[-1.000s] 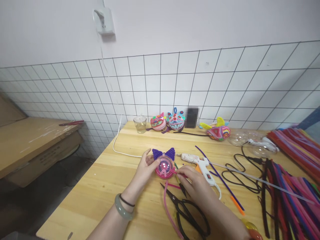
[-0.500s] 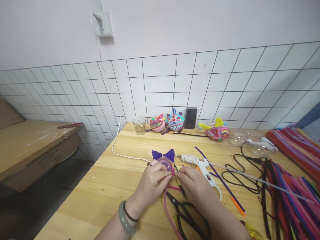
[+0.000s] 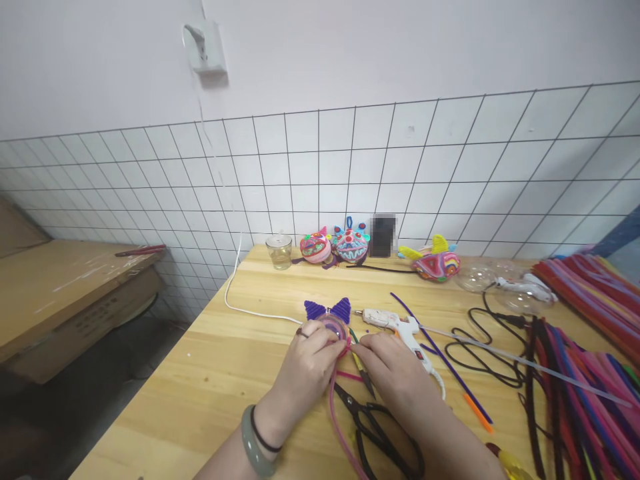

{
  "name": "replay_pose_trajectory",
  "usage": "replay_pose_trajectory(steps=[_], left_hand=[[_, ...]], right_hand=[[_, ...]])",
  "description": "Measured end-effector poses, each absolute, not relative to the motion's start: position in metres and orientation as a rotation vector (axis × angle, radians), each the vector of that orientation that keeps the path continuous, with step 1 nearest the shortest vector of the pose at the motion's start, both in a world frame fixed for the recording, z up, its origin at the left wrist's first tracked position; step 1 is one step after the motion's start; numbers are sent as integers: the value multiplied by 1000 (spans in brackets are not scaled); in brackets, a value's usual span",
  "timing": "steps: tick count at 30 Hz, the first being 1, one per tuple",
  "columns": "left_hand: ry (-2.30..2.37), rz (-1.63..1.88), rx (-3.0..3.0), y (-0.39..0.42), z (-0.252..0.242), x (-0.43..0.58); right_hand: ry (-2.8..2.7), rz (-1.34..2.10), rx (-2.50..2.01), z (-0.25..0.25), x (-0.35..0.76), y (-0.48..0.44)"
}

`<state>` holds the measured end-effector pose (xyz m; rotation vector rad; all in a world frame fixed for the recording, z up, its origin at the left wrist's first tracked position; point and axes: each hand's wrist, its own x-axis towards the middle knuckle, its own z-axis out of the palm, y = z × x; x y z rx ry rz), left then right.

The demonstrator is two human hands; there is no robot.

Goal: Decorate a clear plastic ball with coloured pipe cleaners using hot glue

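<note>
A round clear craft piece (image 3: 332,325) with purple and pink coils and two purple pipe-cleaner ears (image 3: 341,310) rests on the wooden table. My left hand (image 3: 311,353) is closed on its lower edge, pinching it beside a pink pipe cleaner (image 3: 338,427) that trails toward me. My right hand (image 3: 393,363) has its fingers pressed together at the piece's right edge, on the end of the pink pipe cleaner. Black scissors (image 3: 375,427) lie below, between my forearms. Just right of the piece sits a white glue gun (image 3: 395,321). The fingertips cover the pinched spot.
Finished colourful craft figures (image 3: 351,245), a glass cup (image 3: 279,252) and a fish-like figure (image 3: 437,265) line the table's back. Clear plastic shells (image 3: 520,300), black cable and bundles of pipe cleaners (image 3: 590,393) lie at the right. A cardboard box (image 3: 75,287) is at the left.
Both hands stay at the craft piece with only slight finger movement. My left wrist has shifted slightly right; nothing has been let go.
</note>
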<state>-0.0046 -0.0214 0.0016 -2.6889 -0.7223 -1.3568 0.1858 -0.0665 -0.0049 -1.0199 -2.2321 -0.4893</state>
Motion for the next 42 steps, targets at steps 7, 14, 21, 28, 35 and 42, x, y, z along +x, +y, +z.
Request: replay_pose_trajectory(steps=[7,14,21,28,35,42], left_hand=[[-740,-1381,-2655,-24,2,-4],[-758,-1404,-2630,-24,-3,-6],[-665,-1417,-2596,-23,-5,-6],[-633,-1460,-2559,-23,-8,-8],[-628,-1388,-2539,-23,-7,-10],[-624,-1399,-2556,-23,-7,-9]], right_hand=[[-2143,-368,-1105,-2,178,-70],[-1987,-223,-1144,0,174,-73],[-1856,83,-1158,0,175,-70],[-1826,167,-1099,2,173,-72],[-1670,593,-1167,12,174,-73],[-1710,582,-1232,0,178,-65]])
